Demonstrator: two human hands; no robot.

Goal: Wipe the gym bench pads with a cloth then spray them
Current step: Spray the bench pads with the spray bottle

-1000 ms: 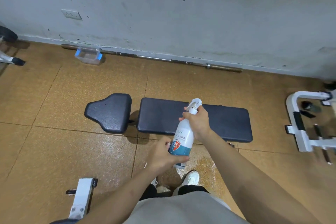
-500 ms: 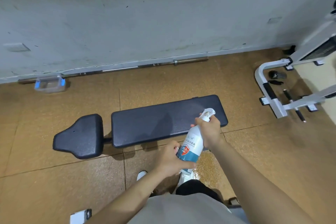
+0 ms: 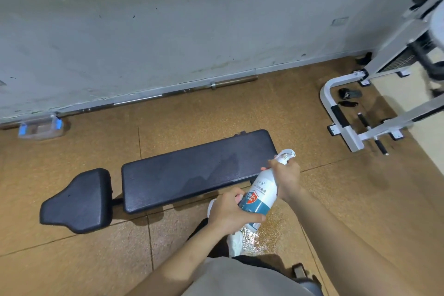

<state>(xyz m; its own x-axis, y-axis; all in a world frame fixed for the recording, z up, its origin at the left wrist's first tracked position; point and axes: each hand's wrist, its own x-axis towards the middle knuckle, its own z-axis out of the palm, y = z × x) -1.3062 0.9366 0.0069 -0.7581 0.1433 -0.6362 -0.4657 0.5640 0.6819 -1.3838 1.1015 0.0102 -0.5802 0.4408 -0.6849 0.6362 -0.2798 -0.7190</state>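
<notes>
On floor, left: seat pad [image 3: 77, 199], back pad [image 3: 192, 170] beside it. Left hand [image 3: 230, 211] curled round lower bottle [image 3: 260, 196]. Bottle tilted, nozzle by back pad's right end. Right hand [image 3: 287, 180] wrapped round its neck. White frame [image 3: 346, 132] far right.

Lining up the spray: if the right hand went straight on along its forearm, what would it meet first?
Past the spray bottle that the right hand grips at the neck, most likely the right end of the long bench pad. Depth is unclear; the hand may pass above it.
</notes>
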